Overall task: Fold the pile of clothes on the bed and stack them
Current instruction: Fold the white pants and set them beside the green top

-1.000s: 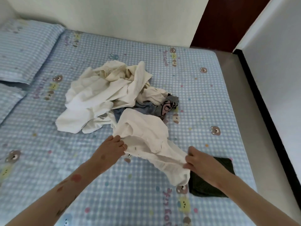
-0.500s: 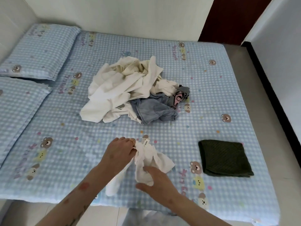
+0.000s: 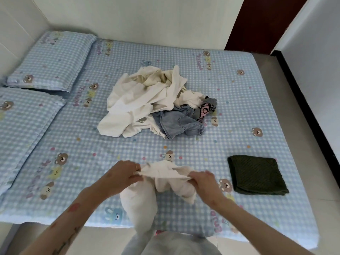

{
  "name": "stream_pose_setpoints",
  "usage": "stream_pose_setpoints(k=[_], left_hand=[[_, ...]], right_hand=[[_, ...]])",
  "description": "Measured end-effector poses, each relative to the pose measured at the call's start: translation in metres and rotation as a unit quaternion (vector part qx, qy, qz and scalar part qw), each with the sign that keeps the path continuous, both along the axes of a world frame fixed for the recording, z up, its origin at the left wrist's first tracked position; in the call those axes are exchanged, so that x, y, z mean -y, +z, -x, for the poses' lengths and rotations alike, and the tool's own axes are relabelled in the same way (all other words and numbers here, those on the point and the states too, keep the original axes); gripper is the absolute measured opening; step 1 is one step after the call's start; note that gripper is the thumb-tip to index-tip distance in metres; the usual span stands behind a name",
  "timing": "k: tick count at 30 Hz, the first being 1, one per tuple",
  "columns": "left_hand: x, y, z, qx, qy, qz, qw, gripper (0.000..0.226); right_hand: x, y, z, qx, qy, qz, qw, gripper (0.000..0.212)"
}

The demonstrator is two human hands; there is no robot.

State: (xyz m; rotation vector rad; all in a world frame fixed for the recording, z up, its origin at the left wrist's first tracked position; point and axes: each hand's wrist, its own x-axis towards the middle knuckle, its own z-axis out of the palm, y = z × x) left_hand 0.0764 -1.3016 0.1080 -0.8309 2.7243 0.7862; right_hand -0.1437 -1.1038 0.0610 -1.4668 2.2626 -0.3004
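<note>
Pinching a white garment [image 3: 165, 173] by its top edge, the left hand [image 3: 121, 174] and right hand [image 3: 204, 181] stretch it taut above the bed [image 3: 239, 111], nearer than the pile [image 3: 152, 102]. Soft, light, limp cotton, it seems best held at its corners. A folded dark green knit [image 3: 256, 174] lies right of it.

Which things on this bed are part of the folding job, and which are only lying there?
Part of the job:
- white garment, held up by the left hand and the right hand
- pile of clothes, unfolded
- folded green cloth, near the bed's right edge

Only lying there:
- two pillows, at the left
- bed sheet
</note>
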Motion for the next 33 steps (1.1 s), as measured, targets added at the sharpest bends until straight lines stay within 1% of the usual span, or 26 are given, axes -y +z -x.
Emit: stream_pose_setpoints(k=[3, 5, 6, 8, 10, 11, 13, 16, 18, 21, 23, 24, 26, 27, 28, 31, 33], left_hand=[[0.009, -0.017, -0.026, 0.075, -0.022, -0.04, 0.996, 0.026], [0.014, -0.023, -0.039, 0.084, -0.021, -0.021, 0.996, 0.031], [0.016, -0.025, -0.045, 0.061, -0.002, -0.018, 0.998, 0.03], [0.018, -0.022, -0.054, -0.009, 0.085, -0.068, 0.994, 0.021], [0.016, -0.013, -0.054, -0.045, 0.167, -0.144, 0.974, 0.017], [0.014, -0.01, -0.052, -0.049, 0.18, -0.164, 0.969, 0.018], [0.01, -0.007, -0.046, -0.049, 0.186, -0.173, 0.966, 0.026], [0.011, -0.001, -0.036, -0.09, 0.204, -0.168, 0.96, 0.031], [0.012, 0.005, -0.031, -0.126, 0.216, -0.165, 0.954, 0.031], [0.016, 0.013, -0.025, -0.164, 0.224, -0.171, 0.945, 0.028], [0.016, 0.018, -0.022, -0.173, 0.223, -0.175, 0.943, 0.026], [0.015, 0.019, -0.02, -0.177, 0.222, -0.181, 0.942, 0.028], [0.014, 0.023, -0.019, -0.182, 0.224, -0.198, 0.937, 0.041], [0.014, 0.023, -0.018, -0.181, 0.226, -0.202, 0.936, 0.046], [0.015, 0.024, -0.018, -0.177, 0.227, -0.194, 0.938, 0.046], [0.021, 0.025, -0.021, -0.163, 0.231, -0.156, 0.946, 0.024], [0.027, 0.023, -0.025, -0.163, 0.227, -0.163, 0.946, 0.022]], right_hand=[[0.01, 0.028, 0.031, -0.055, 0.07, -0.023, 0.996, 0.025], [0.016, 0.049, 0.038, -0.086, 0.104, 0.007, 0.991, 0.026], [0.017, 0.059, 0.04, -0.081, 0.097, 0.016, 0.992, 0.025], [0.015, 0.076, 0.043, -0.043, 0.069, 0.011, 0.997, 0.022], [0.012, 0.084, 0.049, -0.03, 0.06, -0.039, 0.997, 0.02], [0.011, 0.086, 0.051, -0.027, 0.059, -0.064, 0.996, 0.02], [0.01, 0.087, 0.057, -0.006, 0.043, -0.076, 0.996, 0.022], [0.005, 0.087, 0.067, 0.076, -0.005, -0.041, 0.996, 0.026], [0.002, 0.087, 0.073, 0.122, -0.026, -0.024, 0.992, 0.026], [-0.002, 0.089, 0.08, 0.159, -0.021, -0.038, 0.986, 0.021], [-0.004, 0.088, 0.081, 0.162, 0.004, -0.067, 0.985, 0.027], [-0.004, 0.087, 0.081, 0.143, 0.028, -0.086, 0.986, 0.029], [-0.002, 0.084, 0.08, 0.077, 0.085, -0.113, 0.987, 0.02], [-0.002, 0.083, 0.079, 0.059, 0.094, -0.117, 0.987, 0.019], [-0.002, 0.083, 0.079, 0.058, 0.093, -0.113, 0.988, 0.017], [-0.005, 0.084, 0.081, 0.107, 0.081, -0.075, 0.988, 0.02], [-0.008, 0.083, 0.081, 0.126, 0.073, -0.056, 0.988, 0.021]])
